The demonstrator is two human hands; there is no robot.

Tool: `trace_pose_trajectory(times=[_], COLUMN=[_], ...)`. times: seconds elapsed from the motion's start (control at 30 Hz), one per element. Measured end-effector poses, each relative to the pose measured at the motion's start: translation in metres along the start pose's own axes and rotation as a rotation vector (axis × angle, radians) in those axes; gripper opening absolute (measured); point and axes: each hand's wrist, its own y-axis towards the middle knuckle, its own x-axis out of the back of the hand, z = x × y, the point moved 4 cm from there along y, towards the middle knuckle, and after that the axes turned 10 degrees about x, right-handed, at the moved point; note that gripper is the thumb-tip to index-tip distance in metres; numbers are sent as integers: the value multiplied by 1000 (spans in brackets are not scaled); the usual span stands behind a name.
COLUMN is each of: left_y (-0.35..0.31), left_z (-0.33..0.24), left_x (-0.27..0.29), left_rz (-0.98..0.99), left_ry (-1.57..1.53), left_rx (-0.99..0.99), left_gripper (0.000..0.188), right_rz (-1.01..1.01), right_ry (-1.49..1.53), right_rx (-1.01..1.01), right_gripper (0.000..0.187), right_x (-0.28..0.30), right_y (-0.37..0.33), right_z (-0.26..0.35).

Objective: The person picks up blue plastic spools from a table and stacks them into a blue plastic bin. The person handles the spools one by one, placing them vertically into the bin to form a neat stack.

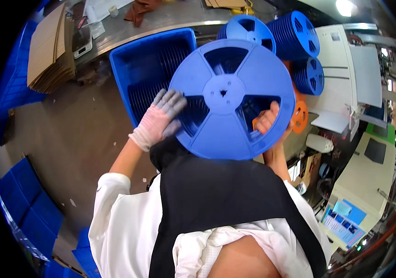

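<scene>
Large round blue plastic reel [224, 89] overlaps, in view, right edge of rectangular blue plastic bin [135, 58]. Bare right hand [267, 121] clenched on reel's rim; grey-fingered gloved left hand [160, 118] spread at opposite rim, contact unclear. Possible fault: one-sided grip lets reel tilt, clipping bin edge.

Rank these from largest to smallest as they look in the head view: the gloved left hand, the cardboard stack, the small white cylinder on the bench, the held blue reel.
1. Held blue reel
2. Cardboard stack
3. Gloved left hand
4. Small white cylinder
Apparent size only; nearness enlarges the reel.
</scene>
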Motion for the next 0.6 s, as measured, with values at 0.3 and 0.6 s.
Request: trace_pose_trajectory(times=[0.3,0.6], left_y=[-9,-67], left_z=[-31,-16], left_x=[0,12], left_rz=[-57,-191], left_ry=[44,-778], left_rx=[-165,346], left_gripper=[46,27], right_rz=[-61,-150], right_ry=[31,-510], right_rx=[-35,-84], right_gripper=[37,48], right_x=[-6,-24], right_y=[20,30], right_z=[12,28])
